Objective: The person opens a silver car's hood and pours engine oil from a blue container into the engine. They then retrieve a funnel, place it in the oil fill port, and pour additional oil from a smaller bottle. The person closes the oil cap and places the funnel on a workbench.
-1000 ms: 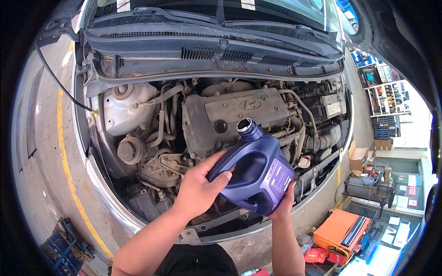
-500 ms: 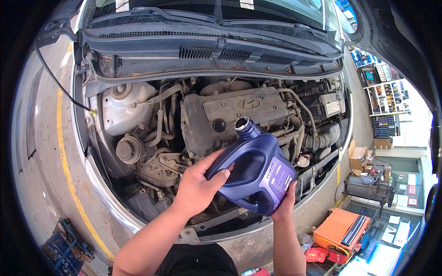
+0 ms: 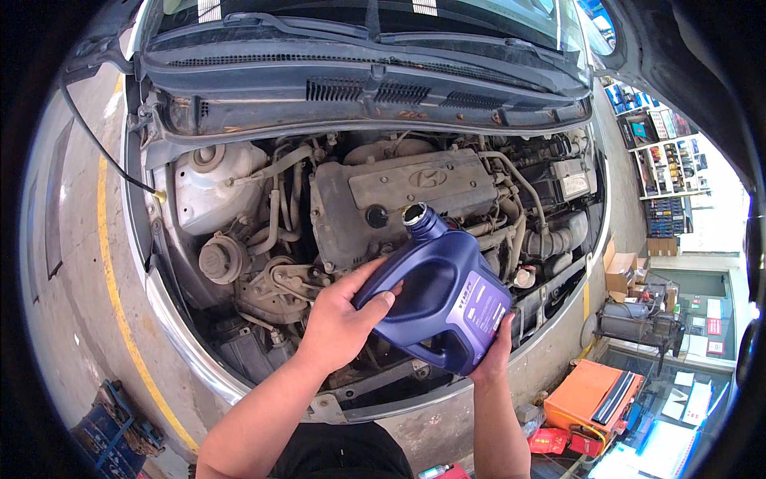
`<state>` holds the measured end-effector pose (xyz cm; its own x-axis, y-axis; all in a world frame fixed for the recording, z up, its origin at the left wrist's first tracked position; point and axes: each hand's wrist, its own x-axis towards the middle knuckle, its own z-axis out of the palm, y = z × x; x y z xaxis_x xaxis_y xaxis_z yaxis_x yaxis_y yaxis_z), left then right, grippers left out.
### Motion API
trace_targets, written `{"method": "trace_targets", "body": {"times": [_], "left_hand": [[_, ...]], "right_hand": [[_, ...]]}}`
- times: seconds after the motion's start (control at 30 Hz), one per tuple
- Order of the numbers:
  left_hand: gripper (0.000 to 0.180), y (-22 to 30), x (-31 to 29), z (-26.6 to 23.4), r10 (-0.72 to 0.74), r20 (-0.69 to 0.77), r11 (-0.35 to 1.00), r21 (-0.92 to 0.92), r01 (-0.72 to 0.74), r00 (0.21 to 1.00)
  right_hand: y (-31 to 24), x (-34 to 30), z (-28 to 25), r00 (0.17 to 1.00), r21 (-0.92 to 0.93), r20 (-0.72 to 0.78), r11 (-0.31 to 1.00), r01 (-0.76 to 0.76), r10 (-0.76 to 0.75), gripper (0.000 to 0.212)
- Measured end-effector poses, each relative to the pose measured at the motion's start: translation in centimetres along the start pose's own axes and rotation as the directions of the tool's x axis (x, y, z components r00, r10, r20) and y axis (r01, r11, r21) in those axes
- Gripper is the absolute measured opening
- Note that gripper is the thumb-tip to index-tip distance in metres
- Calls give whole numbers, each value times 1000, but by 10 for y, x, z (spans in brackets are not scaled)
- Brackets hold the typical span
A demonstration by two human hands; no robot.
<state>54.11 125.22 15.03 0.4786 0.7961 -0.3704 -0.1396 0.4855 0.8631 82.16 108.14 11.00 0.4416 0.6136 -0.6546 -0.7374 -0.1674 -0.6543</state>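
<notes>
A dark blue oil jug (image 3: 431,275) with a purple label is held tilted above the front of the engine bay. Its uncapped mouth (image 3: 414,213) points up and away from me. My left hand (image 3: 343,315) is closed on the jug's left side, thumb near the handle. My right hand (image 3: 495,351) supports the lower right corner, its fingers partly hidden behind the jug. Just left of the mouth, the round dark oil filler hole (image 3: 376,215) shows in the dusty engine cover (image 3: 423,184). Jug mouth and filler hole are apart.
A white fluid reservoir (image 3: 217,188) and several hoses lie on the left of the bay. The raised hood (image 3: 686,72) overhangs at the right, and a prop rod (image 3: 108,144) stands at the left. An orange box (image 3: 594,407) stands on the floor at the right.
Jug and hands have shifted very slightly left in the picture, along with the engine. The grip and the jug's tilt look about the same.
</notes>
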Motion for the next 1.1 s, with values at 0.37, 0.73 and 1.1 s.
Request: {"method": "trace_targets", "body": {"times": [0.37,0.73,1.1], "left_hand": [[51,-1,2,1,-31,17,1000,-1,31,999],[52,-6,3,2,-33,32,999,12,32,999],[52,-9,3,4,-46,41,999,-24,47,998]], "right_hand": [[0,-2,-10,999,5,-42,1000,9,-8,79],[-2,-8,-10,998,-12,-47,1000,27,-28,80],[-5,-12,-12,999,-32,-27,999,26,-27,81]]}}
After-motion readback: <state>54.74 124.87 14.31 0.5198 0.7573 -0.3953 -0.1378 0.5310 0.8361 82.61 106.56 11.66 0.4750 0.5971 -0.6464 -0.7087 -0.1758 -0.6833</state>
